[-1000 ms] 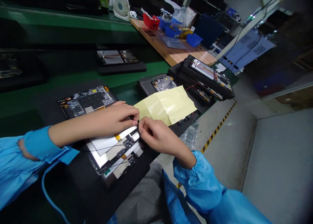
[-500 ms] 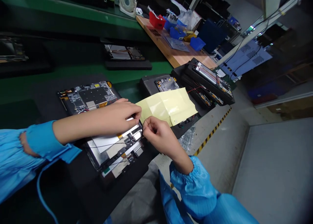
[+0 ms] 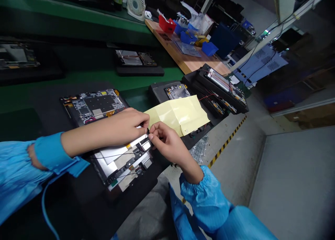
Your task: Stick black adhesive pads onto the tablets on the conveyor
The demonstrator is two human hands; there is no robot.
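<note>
An opened electronic device (image 3: 112,163) with a silver panel, small boards and thin black wires lies on black foam. Over its upper right corner, my left hand (image 3: 131,123) is closed in a pinch; what it grips is hidden. Close beside it on the right, my right hand (image 3: 166,142) has thumb and fingers drawn together, on something too small to make out. A creased yellow sheet (image 3: 180,114) lies just beyond my fingertips. Behind my left forearm sits another open device with a circuit board (image 3: 101,102).
Further devices rest on black foam: one at the back (image 3: 136,58), one at far left (image 3: 18,56), and a stack (image 3: 225,82) at right. A white fan (image 3: 136,4), a red bin (image 3: 166,24) and blue bins (image 3: 209,48) stand farther off.
My right hand has shifted slightly left and up, closer to my left fingertips. The whole view has moved slightly.
</note>
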